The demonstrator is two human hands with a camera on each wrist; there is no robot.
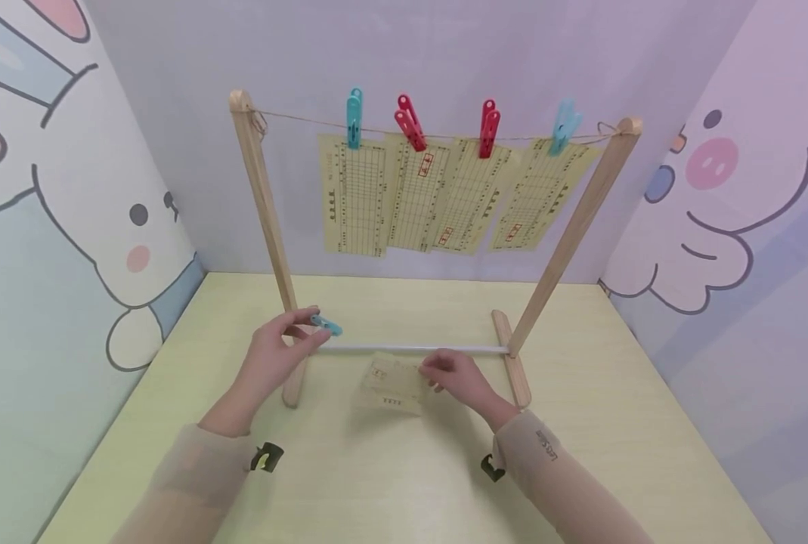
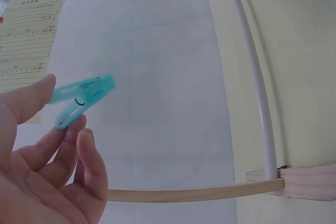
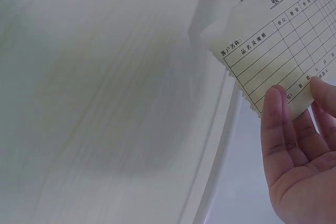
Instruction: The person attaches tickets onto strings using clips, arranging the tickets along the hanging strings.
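My left hand (image 1: 273, 353) pinches a light blue clothespin (image 1: 326, 326) by its handles, near the base of the rack's left post. In the left wrist view this clothespin (image 2: 86, 95) sits between thumb and fingertips. My right hand (image 1: 468, 381) pinches a yellowish printed receipt slip (image 1: 395, 384) by its edge, low over the table in front of the rack's crossbar. Ruled lines and black print cover the slip (image 3: 286, 45) in the right wrist view. The slip and the clothespin are apart.
A wooden rack (image 1: 267, 204) holds a string (image 1: 308, 118). Several similar slips (image 1: 356, 200) hang from it in a row, clipped by red clothespins (image 1: 489, 130) and blue clothespins (image 1: 354, 119). A whitish crossbar (image 1: 404, 349) joins the posts above the pale table (image 1: 376, 483).
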